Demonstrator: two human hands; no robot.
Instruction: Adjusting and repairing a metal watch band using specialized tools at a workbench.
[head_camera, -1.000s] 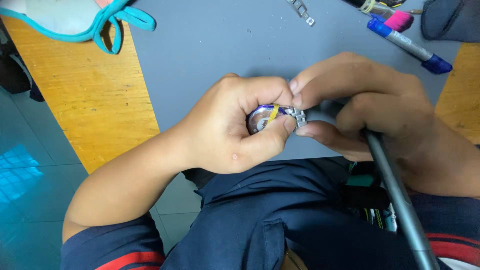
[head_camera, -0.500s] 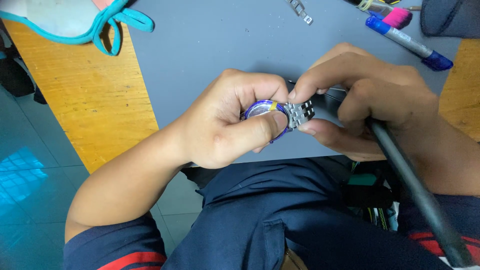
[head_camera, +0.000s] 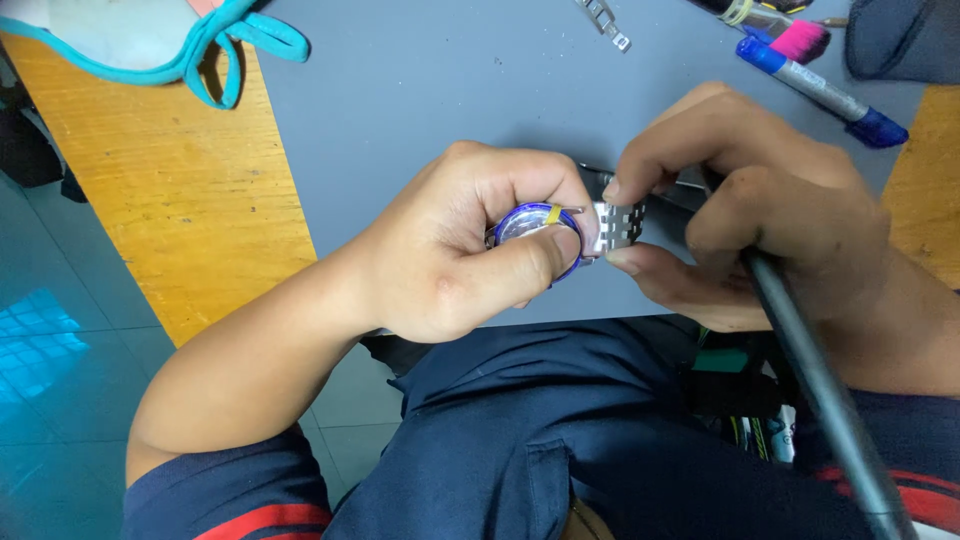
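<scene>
My left hand (head_camera: 470, 245) grips a round watch case (head_camera: 530, 225) with a blue-purple rim and a small yellow tab on its edge. A steel link bracelet (head_camera: 618, 225) sticks out of the case to the right. My right hand (head_camera: 760, 220) pinches that bracelet between thumb and forefinger and also holds a long dark tool handle (head_camera: 820, 390) that runs down to the lower right. Both hands hover over the near edge of a grey mat (head_camera: 440, 90), above my lap.
The grey mat lies on a wooden table (head_camera: 150, 200). A white mask with teal straps (head_camera: 150, 40) sits at the top left. A loose metal link piece (head_camera: 605, 20), a blue marker (head_camera: 820, 90), a pink-capped pen (head_camera: 795, 35) and a dark pouch (head_camera: 900, 35) lie at the far edge.
Both hands have shifted slightly. The watch has turned in my left hand so that its blue rim and the bracelet links show more, and my right fingers now pinch the links.
</scene>
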